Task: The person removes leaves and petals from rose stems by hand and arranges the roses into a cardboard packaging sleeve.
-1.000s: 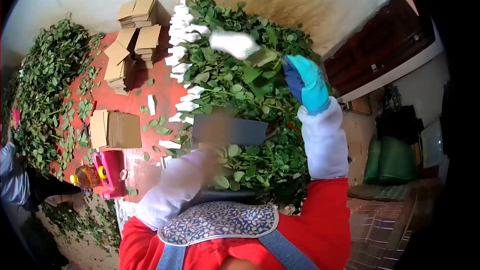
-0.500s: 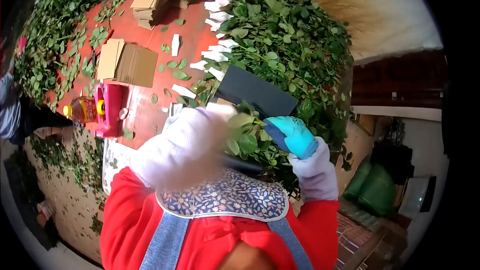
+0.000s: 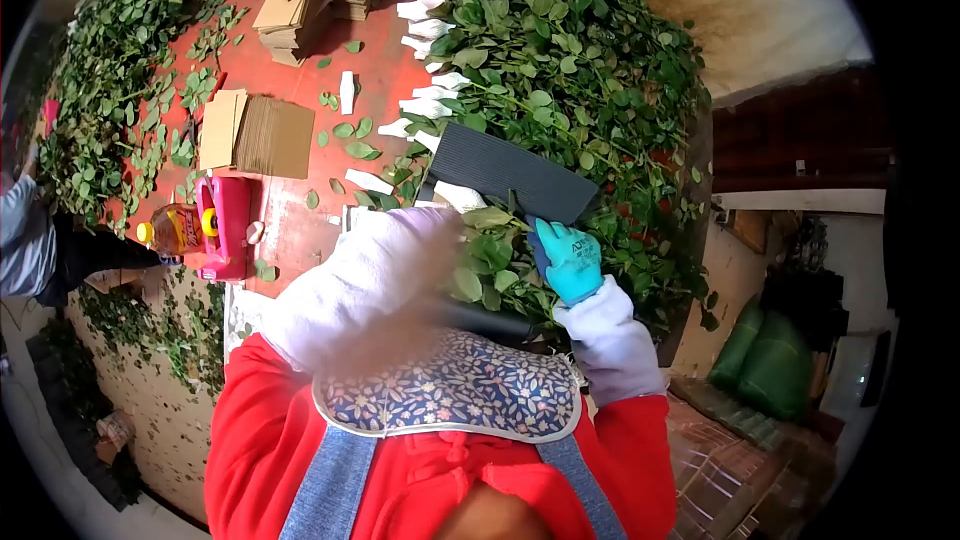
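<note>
Spreading counter [image 3: 385, 65]: its flat red top is showing between heaps of foliage, bare and scuffed in patches.
Leafy pile [image 3: 600, 70]: thin stems and oval leaves are overlapping in a dense mound, tapered white wraps [image 3: 432, 108] lining its left edge.
Far heap [image 3: 140, 50]: tangled foliage is covering the left side.
Dark panel [image 3: 510, 168]: a finely ribbed rectangle is lying askew against the leafy pile.
Cardboard stacks [image 3: 295, 10]: square-cut brown sheets are resting in uneven layers.
Pink plastic piece [image 3: 232, 230]: its glossy, rigid body is standing beside a clear, yellow-capped bottle [image 3: 178, 230].
Wrapped stem [image 3: 490, 245]: its broad leaves are lying just in front of the dark panel, left of the right hand [image 3: 575, 258].
Right grip: turquoise-coated glove fingers are curling narrowly, holding the wrapped stem's lower end.
Left hand [image 3: 410, 325]: it is blurring beside a fluffy white cuff; its grip cannot be told.
Loose leaves [image 3: 362, 151]: small ovals are dotting the red surface.
</note>
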A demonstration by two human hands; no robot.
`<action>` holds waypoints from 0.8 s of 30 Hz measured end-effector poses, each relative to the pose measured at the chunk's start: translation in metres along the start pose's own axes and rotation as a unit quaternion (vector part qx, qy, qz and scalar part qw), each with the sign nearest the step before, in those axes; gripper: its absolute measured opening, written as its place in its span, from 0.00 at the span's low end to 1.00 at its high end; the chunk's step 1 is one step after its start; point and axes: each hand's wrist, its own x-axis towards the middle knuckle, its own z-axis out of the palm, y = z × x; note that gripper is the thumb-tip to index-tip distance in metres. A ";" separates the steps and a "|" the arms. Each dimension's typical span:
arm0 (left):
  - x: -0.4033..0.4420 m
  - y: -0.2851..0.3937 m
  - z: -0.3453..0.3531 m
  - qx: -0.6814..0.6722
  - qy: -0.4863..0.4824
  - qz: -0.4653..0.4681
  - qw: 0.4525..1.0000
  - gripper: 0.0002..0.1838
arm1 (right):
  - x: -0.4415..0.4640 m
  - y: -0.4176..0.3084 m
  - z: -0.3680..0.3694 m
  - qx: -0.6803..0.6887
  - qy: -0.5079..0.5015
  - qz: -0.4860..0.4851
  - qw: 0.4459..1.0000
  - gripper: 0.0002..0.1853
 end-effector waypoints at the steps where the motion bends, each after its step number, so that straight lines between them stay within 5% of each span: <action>1: 0.000 0.000 -0.001 0.001 -0.001 -0.001 1.000 0.22 | 0.000 -0.001 0.002 0.003 0.003 0.003 1.000 0.16; 6: -0.004 0.001 -0.007 0.008 -0.009 -0.014 1.000 0.22 | -0.003 0.002 0.018 -0.010 0.024 -0.033 0.999 0.20; 10: -0.005 0.002 -0.010 0.014 -0.011 -0.032 0.999 0.22 | -0.007 -0.042 -0.066 -0.139 -0.010 0.010 0.990 0.29; 13: -0.001 0.004 -0.011 0.024 -0.013 -0.044 0.999 0.21 | 0.003 -0.068 -0.105 -0.027 -0.011 -0.013 0.999 0.30; 15: 0.005 0.004 -0.009 0.029 -0.008 -0.057 0.998 0.21 | 0.016 -0.057 -0.062 -0.010 -0.012 -0.066 0.998 0.27; 17: 0.016 0.006 -0.008 0.034 -0.004 -0.071 0.997 0.21 | 0.040 -0.057 -0.011 -0.047 -0.111 0.014 0.993 0.24; 20: 0.029 0.003 -0.004 -0.029 0.018 -0.097 0.995 0.21 | 0.041 -0.046 0.043 -0.027 -0.039 0.020 0.999 0.20; 21: 0.030 0.004 -0.004 -0.267 0.008 -0.106 0.958 0.20 | 0.040 -0.042 0.044 -0.007 -0.055 0.032 0.998 0.18; 24: 0.039 -0.053 0.037 -0.062 0.058 0.020 0.996 0.19 | 0.030 -0.043 0.022 0.061 0.058 0.031 0.996 0.17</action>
